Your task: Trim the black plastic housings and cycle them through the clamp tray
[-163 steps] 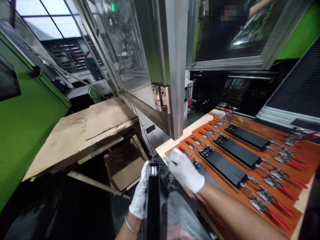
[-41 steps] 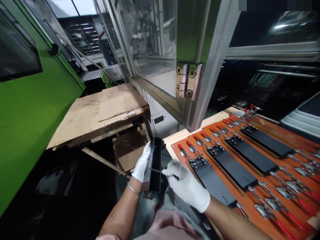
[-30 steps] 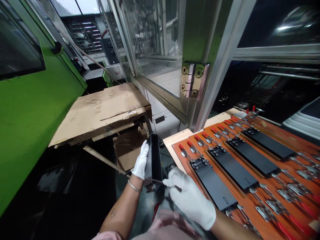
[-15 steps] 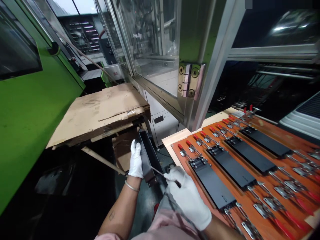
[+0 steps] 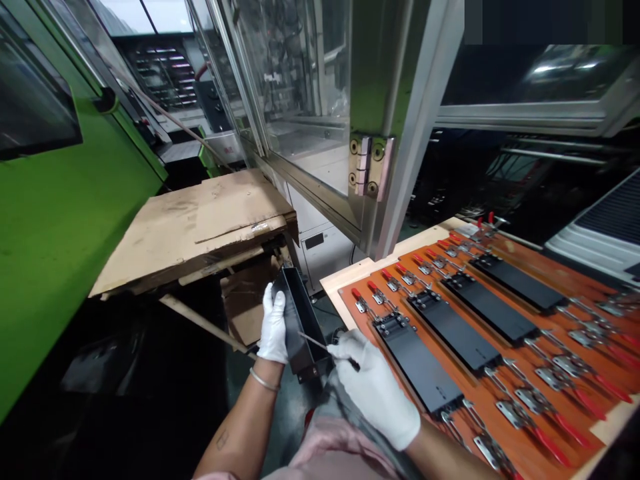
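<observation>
Left fingers [image 5: 279, 303] clamped around black case [image 5: 296, 347] | right fingers [image 5: 341, 351] pinching thin rod [image 5: 313, 341], which crosses the case

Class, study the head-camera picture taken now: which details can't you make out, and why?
Head view:
- Held end of the thin rod: hidden by the right hand.
- Floor of the black trough: too dark.
- Marks on the nearest black panel: too small.
- Handle end of the lowest clamp: cut off by the bottom edge.

Blk box [image 5: 296, 348] in L hand [image 5: 273, 328] now aslant vs straighter prev.
</observation>
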The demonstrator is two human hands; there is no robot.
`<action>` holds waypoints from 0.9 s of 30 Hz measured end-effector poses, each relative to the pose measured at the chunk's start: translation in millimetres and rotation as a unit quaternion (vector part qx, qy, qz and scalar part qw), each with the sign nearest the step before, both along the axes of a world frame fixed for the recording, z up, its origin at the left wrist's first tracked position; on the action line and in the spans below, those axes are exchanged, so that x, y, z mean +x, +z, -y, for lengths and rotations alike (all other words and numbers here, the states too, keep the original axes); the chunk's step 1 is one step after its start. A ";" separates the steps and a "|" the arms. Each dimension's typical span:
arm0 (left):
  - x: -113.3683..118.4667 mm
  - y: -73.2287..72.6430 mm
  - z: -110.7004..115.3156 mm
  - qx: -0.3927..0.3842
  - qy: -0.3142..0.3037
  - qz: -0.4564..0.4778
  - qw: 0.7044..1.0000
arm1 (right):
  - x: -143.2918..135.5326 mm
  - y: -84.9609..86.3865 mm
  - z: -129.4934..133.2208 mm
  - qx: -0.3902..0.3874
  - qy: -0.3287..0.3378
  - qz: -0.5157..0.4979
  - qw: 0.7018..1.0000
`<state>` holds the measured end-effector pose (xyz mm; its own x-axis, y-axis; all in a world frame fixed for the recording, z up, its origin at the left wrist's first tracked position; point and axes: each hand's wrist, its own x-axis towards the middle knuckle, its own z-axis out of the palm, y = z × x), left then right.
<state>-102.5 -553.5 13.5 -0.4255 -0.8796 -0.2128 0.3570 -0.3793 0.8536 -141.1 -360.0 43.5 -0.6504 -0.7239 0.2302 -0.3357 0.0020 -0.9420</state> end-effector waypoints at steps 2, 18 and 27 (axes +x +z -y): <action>-0.2 1.3 -2.0 -0.001 0.010 0.013 1.000 | 1.8 -0.7 -2.4 0.000 0.008 0.008 1.000; -2.6 -11.0 -11.9 0.032 -0.051 0.005 0.998 | -4.8 -4.0 -7.5 -0.014 0.014 -0.048 0.999; 7.8 -2.7 -35.0 0.072 -0.190 -0.078 0.976 | -52.2 -9.3 23.9 -0.108 0.002 -0.058 0.992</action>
